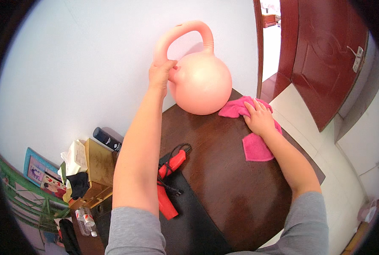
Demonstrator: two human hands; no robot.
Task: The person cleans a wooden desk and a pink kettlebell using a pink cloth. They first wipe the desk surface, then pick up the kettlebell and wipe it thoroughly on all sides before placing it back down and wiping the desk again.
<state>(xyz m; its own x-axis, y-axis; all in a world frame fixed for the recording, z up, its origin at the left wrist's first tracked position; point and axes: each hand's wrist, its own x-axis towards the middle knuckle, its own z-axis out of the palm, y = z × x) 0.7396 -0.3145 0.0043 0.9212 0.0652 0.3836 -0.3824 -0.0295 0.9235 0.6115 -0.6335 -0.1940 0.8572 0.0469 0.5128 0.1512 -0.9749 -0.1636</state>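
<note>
A large pale-pink ball with a looped handle (204, 85), shaped like a kettlebell, rests at the far end of the dark wooden table (223, 178), near the wall. My left hand (159, 76) is closed around the lower left part of its handle, thumb toward the ball. To the right of the ball lies a bright pink cloth (257, 148), partly bunched, by the table's right edge. My right hand (259, 119) lies flat on top of the cloth with its fingers stretched out and slightly apart.
A red hair dryer (168, 206) with a black cord lies on a black mat (189, 225). At left stand a wooden drawer box (99, 163) with a tissue pack (75, 157), a dark bottle (106, 139) and plastic bottles (86, 221). A red-brown door (325, 55) stands ajar beyond.
</note>
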